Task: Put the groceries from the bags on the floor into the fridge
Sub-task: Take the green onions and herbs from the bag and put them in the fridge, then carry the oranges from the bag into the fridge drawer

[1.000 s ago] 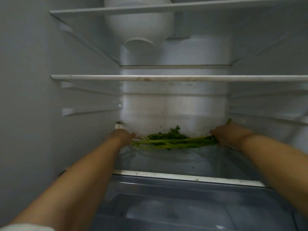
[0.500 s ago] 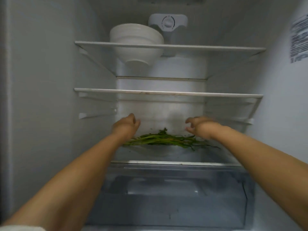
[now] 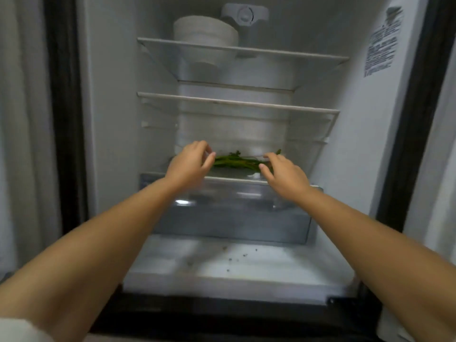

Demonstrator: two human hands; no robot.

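Observation:
A bunch of green leafy stalks [image 3: 237,162] lies flat on the lowest glass shelf [image 3: 232,179] of the open fridge. My left hand [image 3: 190,166] hovers in front of the bunch's left end, fingers loosely curled and holding nothing. My right hand [image 3: 283,174] is in front of its right end, fingers spread and empty. Both hands are near the shelf's front edge, apart from the stalks. No grocery bags are in view.
A clear crisper drawer [image 3: 232,213] sits under the lowest shelf. A stack of white bowls [image 3: 204,33] stands on the top shelf [image 3: 241,51]; the middle shelf [image 3: 237,102] holds nothing. Crumbs dot the fridge floor [image 3: 237,260]. A curtain [image 3: 22,119] hangs left.
Both hands let go of the green stalks and drew back toward the shelf's front edge. The camera pulled back, so more of the fridge shows.

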